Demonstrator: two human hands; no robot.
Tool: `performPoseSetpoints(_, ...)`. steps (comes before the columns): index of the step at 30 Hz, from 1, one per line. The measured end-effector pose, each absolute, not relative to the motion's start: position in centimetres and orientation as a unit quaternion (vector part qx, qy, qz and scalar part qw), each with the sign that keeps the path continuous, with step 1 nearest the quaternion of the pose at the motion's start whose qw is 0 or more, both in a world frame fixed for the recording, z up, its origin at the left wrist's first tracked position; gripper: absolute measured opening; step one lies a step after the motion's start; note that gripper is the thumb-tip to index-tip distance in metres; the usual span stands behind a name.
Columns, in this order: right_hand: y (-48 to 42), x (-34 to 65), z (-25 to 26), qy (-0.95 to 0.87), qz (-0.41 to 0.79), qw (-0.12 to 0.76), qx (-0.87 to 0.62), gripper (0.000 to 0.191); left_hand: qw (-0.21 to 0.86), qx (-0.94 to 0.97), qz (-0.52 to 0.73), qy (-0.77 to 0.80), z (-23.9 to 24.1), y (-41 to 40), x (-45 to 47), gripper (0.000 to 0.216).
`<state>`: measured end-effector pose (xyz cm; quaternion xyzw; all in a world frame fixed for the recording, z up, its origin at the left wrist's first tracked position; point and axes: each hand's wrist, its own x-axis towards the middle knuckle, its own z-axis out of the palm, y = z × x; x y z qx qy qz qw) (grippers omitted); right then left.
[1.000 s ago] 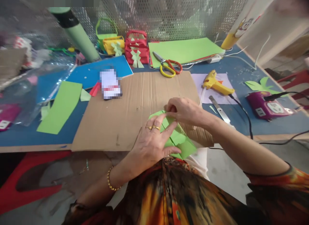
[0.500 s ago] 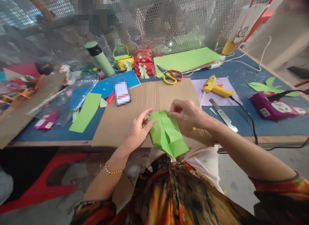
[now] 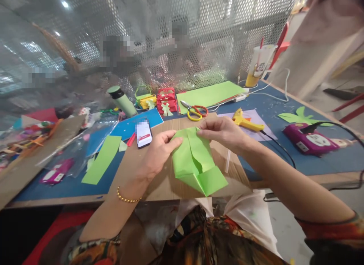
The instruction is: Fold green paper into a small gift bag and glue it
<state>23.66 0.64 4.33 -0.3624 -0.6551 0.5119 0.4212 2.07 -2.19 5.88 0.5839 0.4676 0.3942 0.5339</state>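
A folded sheet of green paper, shaped like a small bag, is held between both hands above the cardboard. A seam runs down its middle, and a flap at the end nearest my body stands partly open. My left hand pinches its left edge, thumb on top and fingers behind. My right hand pinches the far right corner between thumb and fingertips. A glue stick lies on the cardboard beneath my right forearm.
Beyond the cardboard lie scissors, a phone and a yellow glue gun. Small red and yellow paper bags stand near the mesh. A purple power socket sits at right, its black cord trailing. A green bottle leans at back left.
The view has tilted upward, so the table sits lower in the picture. Both hands keep hold of the green paper, which now shows more of its front and a wider near flap.
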Motion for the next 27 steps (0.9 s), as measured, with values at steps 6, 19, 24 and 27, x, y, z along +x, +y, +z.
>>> performPoseSetpoints(6,1.6,23.6,3.2,-0.622,0.524,0.446,-0.373,0.043,0.542,0.548,0.416,0.482,4.9,-0.7,2.7,0.025)
performPoseSetpoints(19,1.0,22.4,2.1,-0.591,0.549,0.400,-0.435,0.042,0.551,0.505,0.433,0.504,2.2,-2.1,2.0,0.029)
performPoseSetpoints(24,0.9,22.4,2.0,-0.594,0.549,0.394,-0.437,0.039,0.546,0.514,0.419,0.513,2.7,-2.2,2.0,0.029)
performPoseSetpoints(27,0.8,22.5,2.1,-0.594,0.554,0.390,-0.434,0.039,0.557,0.512,0.411,0.508,3.1,-2.3,2.1,0.028)
